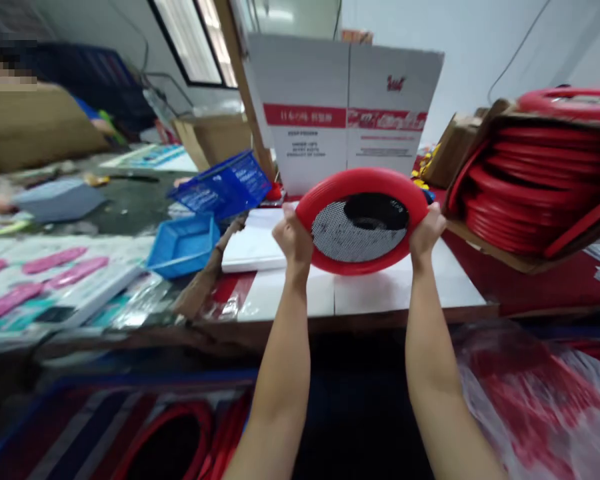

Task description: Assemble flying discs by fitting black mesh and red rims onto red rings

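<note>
Both hands hold up a red-rimmed mesh disc [363, 267] in front of me, tilted so its inner face shows. A black round patch covers part of its black-and-white mesh centre. My left hand [295, 237] is closed round the left side of the rim. On the opposite side of the rim, my right hand [427, 233] grips it too. Below the disc lie white sheets [290, 297] on the table. A flat white box [253, 243] is just left of my left hand.
At the right, a cardboard box [523, 263] holds stacked red rings [545, 180]. A tall white carton [305, 80] stands behind. To the left are a blue tray [183, 243] and pink pieces [77, 272]. Plastic-wrapped red items [535, 400] and a blue crate [45, 407] sit below the table edge.
</note>
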`<action>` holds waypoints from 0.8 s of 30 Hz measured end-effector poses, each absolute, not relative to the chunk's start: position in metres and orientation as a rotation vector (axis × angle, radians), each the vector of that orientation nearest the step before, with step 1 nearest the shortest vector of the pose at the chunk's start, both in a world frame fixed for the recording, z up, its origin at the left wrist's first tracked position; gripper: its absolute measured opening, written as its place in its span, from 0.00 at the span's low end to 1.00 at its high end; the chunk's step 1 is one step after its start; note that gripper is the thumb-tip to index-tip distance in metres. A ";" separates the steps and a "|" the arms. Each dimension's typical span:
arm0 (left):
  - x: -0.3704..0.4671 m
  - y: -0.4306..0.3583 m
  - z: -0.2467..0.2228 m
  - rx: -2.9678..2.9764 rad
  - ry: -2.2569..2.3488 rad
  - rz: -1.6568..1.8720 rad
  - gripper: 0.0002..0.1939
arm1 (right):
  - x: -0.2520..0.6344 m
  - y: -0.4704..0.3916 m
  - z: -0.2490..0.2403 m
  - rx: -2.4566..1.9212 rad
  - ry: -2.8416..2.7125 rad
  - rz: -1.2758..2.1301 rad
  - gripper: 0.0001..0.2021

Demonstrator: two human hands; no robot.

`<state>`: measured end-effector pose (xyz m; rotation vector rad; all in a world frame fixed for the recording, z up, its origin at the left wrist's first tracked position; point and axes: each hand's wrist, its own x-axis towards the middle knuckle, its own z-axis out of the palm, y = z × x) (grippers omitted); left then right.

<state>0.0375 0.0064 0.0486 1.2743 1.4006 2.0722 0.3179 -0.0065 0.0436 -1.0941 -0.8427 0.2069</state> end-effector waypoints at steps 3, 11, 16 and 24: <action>0.036 0.024 0.045 1.271 1.448 2.099 0.37 | 0.300 -0.012 0.025 -0.998 -0.639 0.375 0.26; 0.057 0.016 0.012 0.736 1.135 2.036 0.33 | 0.284 -0.005 -0.010 -0.913 -0.346 0.447 0.14; 0.072 0.013 0.004 0.579 1.043 2.137 0.31 | 0.277 -0.012 -0.013 -0.826 -0.390 0.444 0.22; 0.088 -0.007 -0.004 0.518 0.537 2.113 0.40 | 0.271 -0.002 -0.033 -0.761 -0.435 0.387 0.34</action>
